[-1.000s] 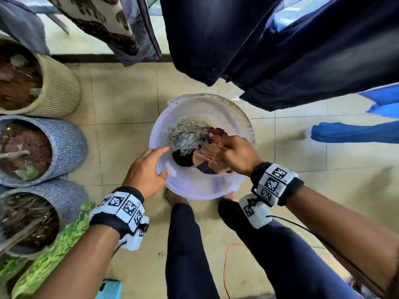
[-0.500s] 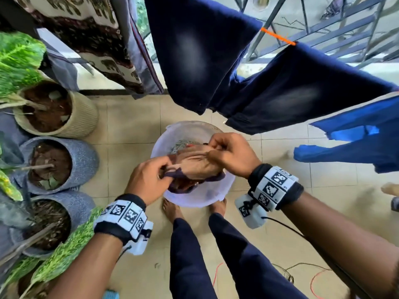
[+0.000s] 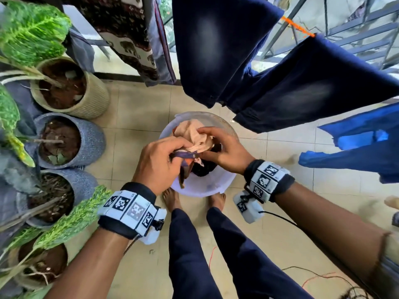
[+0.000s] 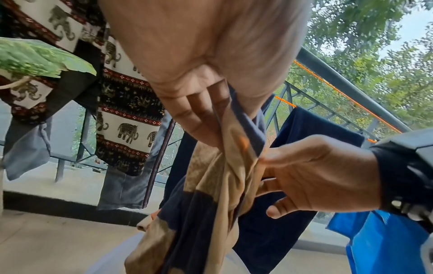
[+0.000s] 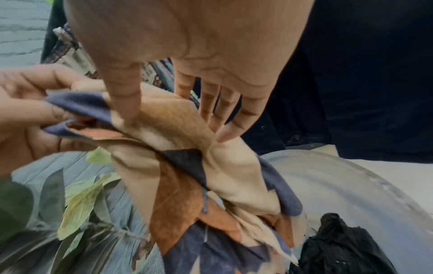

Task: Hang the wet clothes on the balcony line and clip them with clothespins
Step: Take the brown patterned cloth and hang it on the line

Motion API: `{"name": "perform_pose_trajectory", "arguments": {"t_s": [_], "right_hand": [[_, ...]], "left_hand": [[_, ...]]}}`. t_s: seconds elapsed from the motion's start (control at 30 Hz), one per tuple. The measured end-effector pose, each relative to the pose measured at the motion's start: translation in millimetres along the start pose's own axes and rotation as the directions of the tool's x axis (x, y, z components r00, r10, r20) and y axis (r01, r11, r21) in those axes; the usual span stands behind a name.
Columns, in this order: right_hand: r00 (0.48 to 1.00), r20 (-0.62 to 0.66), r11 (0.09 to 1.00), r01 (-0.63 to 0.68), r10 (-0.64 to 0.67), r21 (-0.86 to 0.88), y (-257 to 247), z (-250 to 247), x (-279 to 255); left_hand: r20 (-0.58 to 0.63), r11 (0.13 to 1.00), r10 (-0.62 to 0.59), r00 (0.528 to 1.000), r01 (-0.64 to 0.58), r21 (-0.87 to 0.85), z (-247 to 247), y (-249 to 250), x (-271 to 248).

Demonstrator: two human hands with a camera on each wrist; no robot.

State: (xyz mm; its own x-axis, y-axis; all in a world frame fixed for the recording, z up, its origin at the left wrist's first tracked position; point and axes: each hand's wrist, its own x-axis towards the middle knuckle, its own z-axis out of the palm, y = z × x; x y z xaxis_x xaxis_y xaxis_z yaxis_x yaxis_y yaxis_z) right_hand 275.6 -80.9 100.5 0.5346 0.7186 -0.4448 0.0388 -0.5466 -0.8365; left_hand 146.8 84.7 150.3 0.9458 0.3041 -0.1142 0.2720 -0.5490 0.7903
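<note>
I've got the cloth (image 3: pixel 195 137) up out of the tub (image 3: pixel 205 186) now; a sec ago it was just clearing the rim w/ both hands low, a sec before that my right was still digging in the pile and my left sat on the tub edge. Left hand (image 3: pixel 157 162) pinches the navy hem, thumb over curled fingers (image 4: pixel 194 118), hem running out between them. Right hand (image 3: pixel 224 152) grips the tan bunch from above, thumb pressed on top and fingers (image 5: pixel 222 111) wrapped behind the fold. So both hands are closed on the same piece, close together, cloth still wadded and twisted btwn them, its tail hanging toward the tub. A dark item (image 5: pixel 337 246) stays in the tub, so this isn't the last one, I reckon. Farther out, jeans (image 3: pixel 302 93) and a blue piece (image 3: pixel 356 147) already hang on the orange line (image 3: pixel 295 25) by the railing; printed cloth (image 3: pixel 129 39) hangs to the left, above the pots (image 3: pixel 90 100). Meaning for the task: pick-up is done, next I need to find the corners, shake it open, then lift to a free bit of line. No pegs visible anywhere, can't tell where they are.
</note>
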Motion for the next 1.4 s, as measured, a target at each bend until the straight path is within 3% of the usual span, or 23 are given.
{"name": "perform_pose_trajectory", "arguments": {"t_s": [0.13,0.27,0.4,0.6,0.7,0.93,1.07,1.17,1.3,1.4], "right_hand": [[0.998,-0.020,0.972,0.048,-0.054,-0.229,-10.8,0.1,7.9],[0.983,0.015,0.926,0.180,-0.186,-0.332,-13.3,-17.1,-2.5],[0.962,-0.022,0.906,0.249,-0.273,-0.342,-21.0,-22.4,-13.9],[0.924,-0.047,0.883,0.348,-0.381,-0.314,-40.0,-19.9,-18.9],[0.933,-0.028,0.882,0.329,-0.359,-0.339,-40.2,-21.3,-17.9],[0.983,-0.131,0.901,0.063,-0.131,-0.428,-7.6,-39.9,-9.5],[0.962,-0.264,0.937,-0.035,-0.062,-0.346,0.1,-35.9,-10.6],[0.937,-0.334,0.973,0.022,-0.099,-0.229,-1.5,-18.6,-16.7],[0.974,-0.146,0.981,0.158,-0.174,-0.112,-11.7,27.0,-25.8],[0.963,-0.169,0.972,0.185,-0.208,-0.145,-11.7,50.0,-19.7]], "left_hand": [[-0.025,1.000,-0.017,1.000,0.017,0.017,-5.9,-4.7,-6.3],[-0.030,0.992,-0.067,0.997,0.070,0.108,-11.7,-17.9,-15.2],[0.004,0.975,-0.105,0.994,0.102,0.197,-6.9,-27.9,-21.7],[-0.092,0.962,-0.219,0.971,0.231,0.144,-12.2,-45.1,-27.3],[-0.027,0.976,-0.206,0.978,0.208,0.069,-15.5,-40.2,-29.1],[0.121,0.982,-0.188,0.975,0.186,0.025,-13.6,-7.8,-16.0],[0.083,0.981,-0.194,0.977,0.195,0.002,-13.4,7.3,-12.2],[0.034,0.974,-0.214,0.976,0.216,-0.061,-12.3,16.1,-10.8],[0.064,0.958,-0.251,0.966,0.257,-0.127,-14.4,23.3,-9.8],[0.153,0.940,-0.307,0.939,0.324,-0.102,-24.4,22.7,-12.7]]}}
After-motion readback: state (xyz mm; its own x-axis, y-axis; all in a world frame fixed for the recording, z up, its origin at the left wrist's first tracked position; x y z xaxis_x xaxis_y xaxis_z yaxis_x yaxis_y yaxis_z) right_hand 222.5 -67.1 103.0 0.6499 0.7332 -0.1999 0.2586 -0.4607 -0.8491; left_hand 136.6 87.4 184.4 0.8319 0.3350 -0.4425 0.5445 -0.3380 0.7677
